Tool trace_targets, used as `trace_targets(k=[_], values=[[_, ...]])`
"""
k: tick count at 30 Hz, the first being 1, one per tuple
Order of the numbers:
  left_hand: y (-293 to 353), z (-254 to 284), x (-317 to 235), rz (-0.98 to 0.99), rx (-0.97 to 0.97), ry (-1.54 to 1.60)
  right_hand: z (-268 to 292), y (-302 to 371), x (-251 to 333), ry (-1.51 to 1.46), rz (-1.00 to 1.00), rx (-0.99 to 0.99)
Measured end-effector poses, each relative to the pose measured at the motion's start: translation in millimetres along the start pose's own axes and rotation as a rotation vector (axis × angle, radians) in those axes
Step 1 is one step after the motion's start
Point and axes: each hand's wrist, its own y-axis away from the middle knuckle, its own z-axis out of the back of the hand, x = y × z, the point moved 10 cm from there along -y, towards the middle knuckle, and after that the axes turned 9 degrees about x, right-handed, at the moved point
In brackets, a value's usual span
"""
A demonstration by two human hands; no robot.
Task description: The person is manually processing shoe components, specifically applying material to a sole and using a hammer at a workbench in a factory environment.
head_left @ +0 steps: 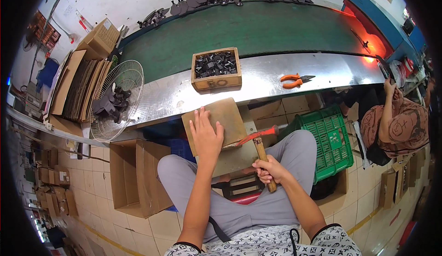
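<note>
My left hand (205, 134) lies flat, fingers spread, on a brown square board (230, 112) just in front of the metal table edge. In my right hand (270, 169) is a hammer (260, 150), gripped by its wooden handle. Its red head sits beside the board's near right corner; whether they touch I cannot tell. Anything under the board or my left palm is hidden. Beyond the board, a wooden box (217, 84) full of small black pieces stands on the metal ledge (262, 72). Orange-handled pliers (294, 80) lie to its right.
A green conveyor belt (221, 32) runs behind the ledge into a red-glowing machine (368, 30). A white wire basket (133, 76) holds dark parts at left, near stacked cardboard (73, 90). Below are a carton (138, 173) and green crate (329, 141). Another person (391, 122) sits at right.
</note>
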Motion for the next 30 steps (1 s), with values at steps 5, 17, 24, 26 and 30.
trace_targets(k=[5,17,24,26,30], values=[[2,6,3,0.004,-0.065,0.093,0,-2,-3,0.100,-0.035,-0.060],[2,0,0,0.006,0.000,0.027,-3,2,3,-0.034,0.076,0.056],[4,8,5,0.003,-0.023,-0.007,-4,-1,7,-0.013,0.095,-0.021],[-1,3,-6,-0.040,-0.010,-0.007,0,-1,7,-0.062,0.109,0.028],[-7,4,-5,-0.003,0.063,0.021,-2,3,11,-0.110,0.117,0.081]])
